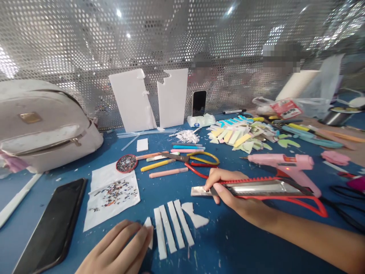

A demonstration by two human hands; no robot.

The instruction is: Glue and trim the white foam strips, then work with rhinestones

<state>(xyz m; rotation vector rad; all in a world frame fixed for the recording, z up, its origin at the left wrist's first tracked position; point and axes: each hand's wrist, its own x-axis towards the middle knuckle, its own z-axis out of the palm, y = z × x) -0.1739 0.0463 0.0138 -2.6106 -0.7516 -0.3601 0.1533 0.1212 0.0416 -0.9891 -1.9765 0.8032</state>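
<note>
My right hand (225, 186) is closed around the front of a red box cutter (256, 187). Its blade points left, above the table. Low in the view, the fingers of my left hand (122, 243) are bent together at a small pointed white foam piece (149, 228), whose lower part they partly hide. Just right of it, several white foam strips (168, 228) lie side by side on the blue table. Beyond the strips is a notched foam scrap (195, 215). Scissors (191, 160) with yellow and red handles lie across several markers (168, 173) behind my hands.
A pink glue gun (282, 161) lies behind the cutter. At left are a black phone (49, 224), a pale backpack (42, 125) and a paper sheet (94, 190) with coloured bits. Two white foam boards (131, 101) lean against the perforated metal screen. Paper scraps (242, 133) are piled behind.
</note>
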